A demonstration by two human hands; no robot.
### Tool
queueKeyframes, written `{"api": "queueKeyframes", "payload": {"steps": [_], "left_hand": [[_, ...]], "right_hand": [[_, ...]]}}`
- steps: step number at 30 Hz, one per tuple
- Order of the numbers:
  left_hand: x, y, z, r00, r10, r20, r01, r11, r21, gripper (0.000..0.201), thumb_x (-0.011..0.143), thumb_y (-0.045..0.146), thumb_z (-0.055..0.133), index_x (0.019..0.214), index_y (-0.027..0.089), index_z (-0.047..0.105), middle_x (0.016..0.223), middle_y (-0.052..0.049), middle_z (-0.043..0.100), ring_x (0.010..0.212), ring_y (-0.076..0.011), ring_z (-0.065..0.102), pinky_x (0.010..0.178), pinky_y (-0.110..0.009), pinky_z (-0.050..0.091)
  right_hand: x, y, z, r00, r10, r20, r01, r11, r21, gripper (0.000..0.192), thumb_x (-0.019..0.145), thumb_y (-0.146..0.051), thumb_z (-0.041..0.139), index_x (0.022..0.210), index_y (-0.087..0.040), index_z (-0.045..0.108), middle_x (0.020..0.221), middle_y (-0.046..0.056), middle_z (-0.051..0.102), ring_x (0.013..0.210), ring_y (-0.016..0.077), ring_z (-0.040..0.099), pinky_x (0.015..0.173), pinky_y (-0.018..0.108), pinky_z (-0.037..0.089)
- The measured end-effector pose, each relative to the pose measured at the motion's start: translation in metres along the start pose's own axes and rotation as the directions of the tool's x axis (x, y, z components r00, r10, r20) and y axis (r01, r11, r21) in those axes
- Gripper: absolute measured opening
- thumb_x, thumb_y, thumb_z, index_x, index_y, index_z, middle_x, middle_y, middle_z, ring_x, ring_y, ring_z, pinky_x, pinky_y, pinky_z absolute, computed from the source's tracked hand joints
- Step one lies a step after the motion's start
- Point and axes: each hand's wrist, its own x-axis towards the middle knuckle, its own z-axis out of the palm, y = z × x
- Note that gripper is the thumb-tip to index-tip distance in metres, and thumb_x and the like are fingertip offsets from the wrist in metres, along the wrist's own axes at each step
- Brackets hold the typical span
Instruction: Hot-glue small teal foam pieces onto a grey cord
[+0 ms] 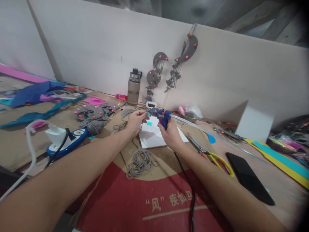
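Note:
My right hand (172,135) is wrapped round the handle of a blue hot glue gun (164,116), with a clear glue stick (188,121) jutting from its back. The gun's nozzle points left, close to the fingertips of my left hand (135,121). Those fingers are pinched on a small teal piece (148,112), mostly hidden, and grey cord runs down beside them. Below, a teal flower-shaped cutout (149,123) lies on a white board (152,138). A loose coil of grey cord (140,163) rests on the cardboard in front.
Yellow-handled scissors (218,161) and a black phone (249,177) lie at right. A water bottle (133,88) stands by the wall, where grey moon hangings (189,50) hang. At left are a power strip (80,138), grey felt pieces (90,112) and fabric scraps (36,93).

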Motion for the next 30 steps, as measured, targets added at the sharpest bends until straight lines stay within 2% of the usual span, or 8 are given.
{"api": "queueKeyframes", "payload": {"steps": [7,15,30], "left_hand": [[-0.0017,0.0043,0.0027,0.999,0.008,-0.042,-0.008,1.000,0.009,0.025,0.061,0.024,0.078,0.074,0.011,0.060,0.063,0.000,0.060,0.054,-0.0105,0.058,0.046,-0.021,0.037],[-0.0021,0.0031,0.0027,1.000,0.014,-0.029,-0.014,1.000,-0.005,0.022,0.062,0.020,0.075,0.075,0.011,0.060,0.064,0.000,0.060,0.055,-0.0110,0.060,0.046,-0.021,0.038],[-0.0031,0.0051,0.0036,0.999,0.028,-0.039,-0.027,1.000,0.006,0.020,0.064,0.021,0.075,0.075,0.011,0.060,0.063,0.000,0.060,0.054,-0.0110,0.059,0.047,-0.022,0.038]], "right_hand": [[-0.0007,-0.0007,-0.0017,1.000,-0.028,-0.010,0.028,1.000,0.000,0.035,0.086,-0.030,0.047,0.119,-0.017,0.044,0.098,0.013,0.062,0.090,0.0255,0.058,0.081,0.039,0.045],[-0.0019,-0.0020,-0.0005,0.999,0.028,0.034,-0.027,1.000,-0.016,0.033,0.086,-0.033,0.045,0.115,-0.016,0.045,0.093,0.013,0.063,0.080,0.0254,0.059,0.074,0.038,0.046],[-0.0020,-0.0014,-0.0016,1.000,-0.003,-0.014,0.003,1.000,-0.023,0.031,0.086,-0.033,0.046,0.113,-0.017,0.046,0.095,0.013,0.062,0.087,0.0263,0.058,0.079,0.039,0.045]]}}
